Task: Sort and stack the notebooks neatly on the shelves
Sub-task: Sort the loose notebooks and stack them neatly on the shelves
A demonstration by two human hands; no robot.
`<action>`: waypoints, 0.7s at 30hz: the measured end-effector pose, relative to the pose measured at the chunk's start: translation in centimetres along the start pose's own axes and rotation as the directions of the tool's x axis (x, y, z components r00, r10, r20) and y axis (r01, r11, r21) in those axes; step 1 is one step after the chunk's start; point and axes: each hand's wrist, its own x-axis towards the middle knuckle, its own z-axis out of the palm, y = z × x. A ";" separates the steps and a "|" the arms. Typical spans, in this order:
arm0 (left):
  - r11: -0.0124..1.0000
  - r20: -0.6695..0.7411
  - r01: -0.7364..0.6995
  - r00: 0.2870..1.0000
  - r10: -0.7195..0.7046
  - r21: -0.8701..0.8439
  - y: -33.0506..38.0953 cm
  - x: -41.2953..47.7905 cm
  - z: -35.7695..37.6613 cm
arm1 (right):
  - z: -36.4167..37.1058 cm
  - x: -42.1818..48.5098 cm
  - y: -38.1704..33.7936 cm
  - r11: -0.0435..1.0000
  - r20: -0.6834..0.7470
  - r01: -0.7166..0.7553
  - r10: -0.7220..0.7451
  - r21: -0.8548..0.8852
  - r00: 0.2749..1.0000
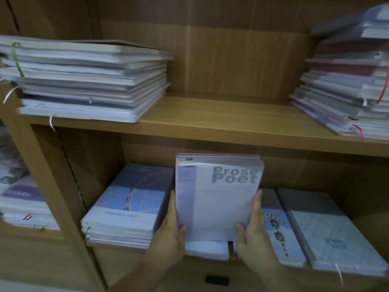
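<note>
Directly below the centre of the view, towards 6 o'clock, a bundle of notebooks [216, 203] stands upright and slightly tilted, its "Prose Poet" cover facing the camera, in front of the lower shelf [374, 232]. A low stack [207, 249] lies flat under its bottom edge; whether the two touch cannot be told.

At the bundle's 9 o'clock a thicker stack with a Ferris-wheel cover [130, 207] lies close beside it. At its 3 o'clock lie a stack with a crossing-signal cover [277, 226] and, just beyond, a pale teal-covered stack [328, 234]. That makes four flat stacks on this shelf, leaving only a narrow slot around the bundle.

On the upper shelf [221, 114] there are two tall stacks: one at 10 o'clock [88, 81], one at 2 o'clock [345, 85], well apart, with ribbon markers hanging from both. One more stack [21, 199] sits in the neighbouring compartment at 9 o'clock. A small black fitting [216, 280] shows on the panel at 6 o'clock.

Two hands grip the bundle. The left hand [170, 232] lays its thumb on the cover's lower left corner, fingers running up the left edge. The right hand [252, 228] mirrors it, thumb on the lower right, fingers along the right edge
</note>
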 end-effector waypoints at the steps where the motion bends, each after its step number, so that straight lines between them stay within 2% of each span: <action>1: 1.000 0.001 -0.003 1.000 0.003 -0.009 -0.1 0.0 0.0 | 0.0 0.1 -0.1 1.000 0.010 0.002 -0.002 0.000 1.000; 7: 0.996 0.006 -0.085 0.996 0.085 -0.011 0.7 0.1 -1.8 | -0.3 0.7 -0.8 0.992 0.010 0.043 -0.044 0.115 0.999; 11: 0.994 -0.013 -0.110 0.994 0.109 -0.017 0.4 -0.4 -3.3 | -1.0 0.3 -1.3 0.988 0.072 0.019 -0.030 0.155 0.997; 16: 0.990 -0.027 -0.008 1.000 0.004 -0.143 -0.4 -1.1 -3.7 | -0.4 0.1 -2.5 0.971 0.108 -0.065 0.042 0.229 0.993; 21: 0.987 -0.132 0.082 0.986 -0.101 -0.140 0.1 -0.4 -3.7 | 0.9 1.1 -4.5 0.936 0.085 -0.215 0.198 0.280 0.976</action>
